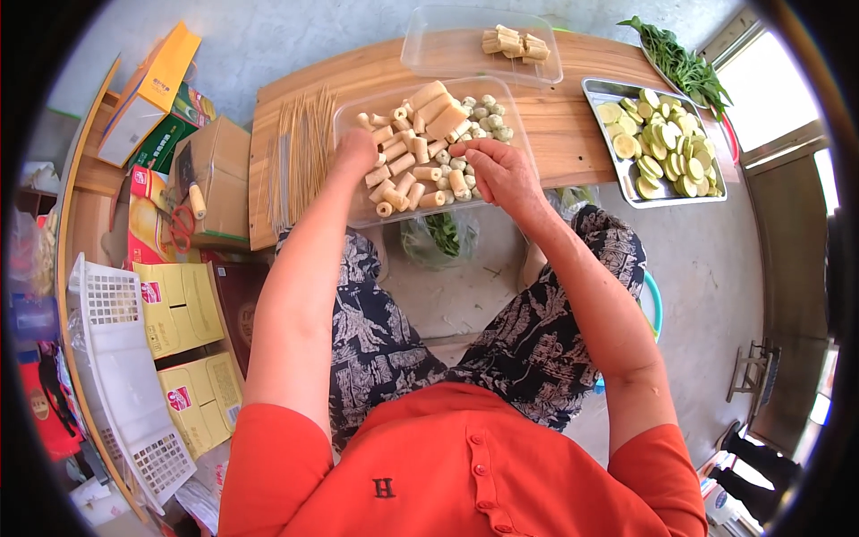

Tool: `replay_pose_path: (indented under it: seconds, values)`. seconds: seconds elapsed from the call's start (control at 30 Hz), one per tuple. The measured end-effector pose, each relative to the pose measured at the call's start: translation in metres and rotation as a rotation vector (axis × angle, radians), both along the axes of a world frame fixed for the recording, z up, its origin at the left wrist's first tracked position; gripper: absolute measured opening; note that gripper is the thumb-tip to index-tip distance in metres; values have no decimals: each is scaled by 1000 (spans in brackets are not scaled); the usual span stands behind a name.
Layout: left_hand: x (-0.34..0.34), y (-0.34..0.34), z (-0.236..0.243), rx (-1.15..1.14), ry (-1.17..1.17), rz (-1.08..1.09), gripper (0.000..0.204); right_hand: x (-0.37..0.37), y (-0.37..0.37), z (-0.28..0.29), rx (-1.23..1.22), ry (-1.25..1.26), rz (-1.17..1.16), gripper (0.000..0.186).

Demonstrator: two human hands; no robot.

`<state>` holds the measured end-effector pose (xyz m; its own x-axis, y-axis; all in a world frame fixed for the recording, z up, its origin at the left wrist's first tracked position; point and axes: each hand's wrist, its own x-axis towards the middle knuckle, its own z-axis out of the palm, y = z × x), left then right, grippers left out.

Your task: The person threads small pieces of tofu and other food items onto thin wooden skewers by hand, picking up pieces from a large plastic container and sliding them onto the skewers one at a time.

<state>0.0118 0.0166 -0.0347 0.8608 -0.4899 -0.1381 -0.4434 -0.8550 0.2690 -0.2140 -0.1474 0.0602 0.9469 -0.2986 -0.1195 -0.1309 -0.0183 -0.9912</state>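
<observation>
A clear plastic tray (347, 210) sits at the table's near edge, with short tan tube-shaped rolls (403, 166) on its left and middle. Pale greenish balls (488, 115) fill its right side. My left hand (356, 152) is closed over the tray's left rim, by the rolls; whatever it grips is hidden. Among the balls, my right hand (501, 174) has thumb and forefinger pinched together, and I cannot make out what lies between them. Left of the tray lies a spread of thin wooden skewers (300, 152), close to my left forearm.
Behind the tray, a clear container (438, 54) holds skewered roll bundles (517, 45). A metal tray (626, 188) of green-edged slices and leafy greens (676, 63) are at right. Cardboard boxes (224, 170), red-handled scissors (182, 228) and a white basket (125, 376) crowd the left.
</observation>
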Motion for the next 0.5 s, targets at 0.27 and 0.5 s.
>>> replay_pose_path:
  seconds: [0.27,0.5]
  values:
    - [19,16,2,-1050,902,346,12,-5,3,6,-101,67,56,21]
    - [18,8,29,-1440,1206,571,20,-5,4,-2,-125,46,149,22]
